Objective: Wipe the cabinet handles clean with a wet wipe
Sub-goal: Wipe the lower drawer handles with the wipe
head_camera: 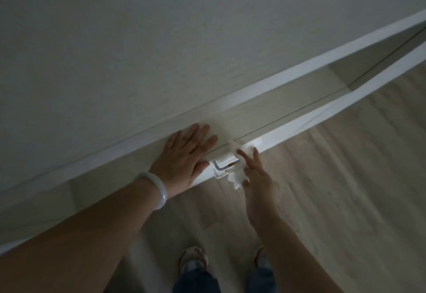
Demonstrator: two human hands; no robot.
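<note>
Bunching around the cabinet handle [222, 166], a white wet wipe [236, 170] covers the handle's right portion while its loose corner hangs below, over the floor. The handle is a pale metal bar fixed to the white front edge of the cabinet [299, 122], seen from above; its bent left end shows bare beside the wipe. The right hand [255, 177] presses the wipe against the handle, with two fingers [244, 158] extended over the top of the cloth and the thumb under its lower fold, so the wipe is pinched between them. The left hand [184, 154] lies flat on the cabinet's top surface just left of the handle, fingers straight and spread, holding nothing. A pale bangle [159, 189] circles the left wrist. Behind the cabinet rises a plain wall [161, 39]. Below, light wood-look flooring [345, 189] stretches away, and the person's feet in sandals [193, 260] and blue trouser legs show at the bottom edge.
</note>
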